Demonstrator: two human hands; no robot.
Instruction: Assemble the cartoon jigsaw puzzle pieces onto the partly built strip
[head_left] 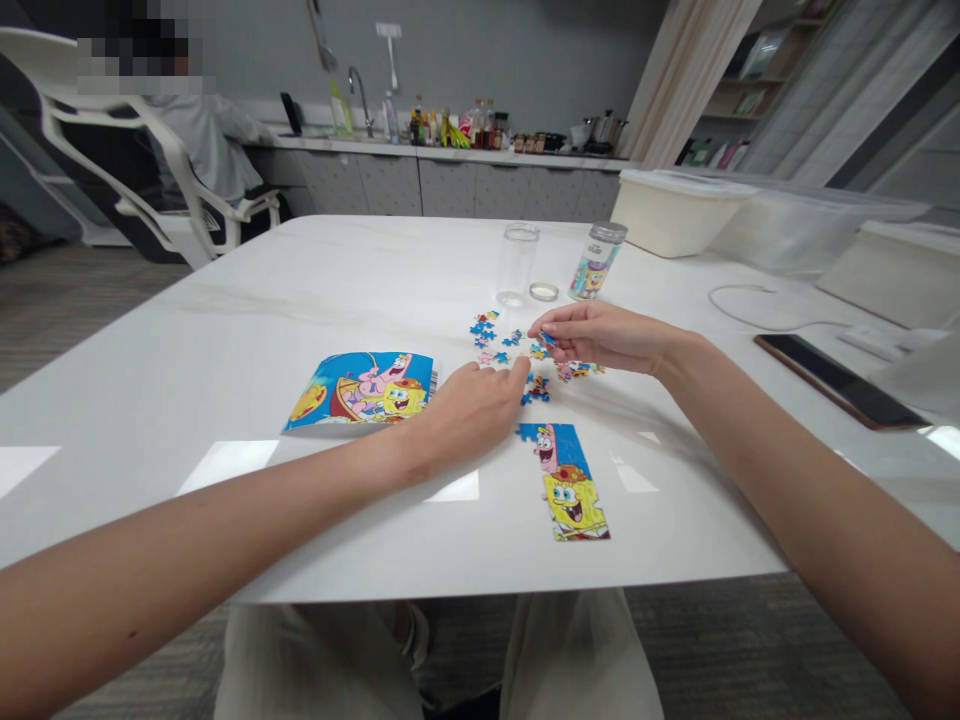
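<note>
Between the thumb and fingers of my right hand (600, 335) is a small blue puzzle piece (548, 340), held just above the loose pieces. My left hand (480, 405) rests at the near left side of the loose puzzle pieces (484, 328), its fingertips partly hidden behind the hand, so what they touch cannot be made out. A partly joined puzzle (574, 490) with a yellow and a pink figure lies flat near the table's front edge. Left of my left hand lies a curved picture sheet (367, 388) showing the same figures.
Beyond the pieces stand an open clear jar (517, 262), a ring-shaped lid (544, 292) and a closed printed jar (598, 262). A phone (836, 380), a cable and storage boxes (682, 212) are on the right of the table (187, 330). A person sits at the back left.
</note>
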